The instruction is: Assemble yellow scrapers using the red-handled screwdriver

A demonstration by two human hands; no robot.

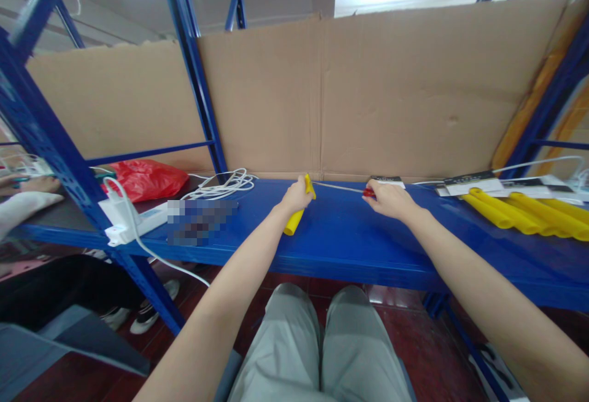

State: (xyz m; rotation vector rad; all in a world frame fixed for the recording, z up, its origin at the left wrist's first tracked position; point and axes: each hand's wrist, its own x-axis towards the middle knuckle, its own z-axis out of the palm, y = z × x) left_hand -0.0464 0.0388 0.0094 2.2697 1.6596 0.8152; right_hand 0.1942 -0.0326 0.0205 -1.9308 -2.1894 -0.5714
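Observation:
My left hand (297, 196) is closed around a yellow tube (294, 223), which slants down toward the shelf's front; a bit of yellow also shows above the fingers. My right hand (389, 198) pinches a small red piece (369, 193) whose kind I cannot make out. A thin pale cord or rod (338, 186) runs nearly level between the two hands, just above the blue shelf (340, 224). Behind my right hand lies a black and white card (389, 181), partly covered by the hand.
Several yellow tubes (524, 215) and black and white cards (473, 182) lie at right. On the left are a white power strip (154, 218), coiled white cable (230, 184) and red plastic bag (150, 180). Cardboard (391, 95) stands behind. Another person's hand (41, 184) shows far left.

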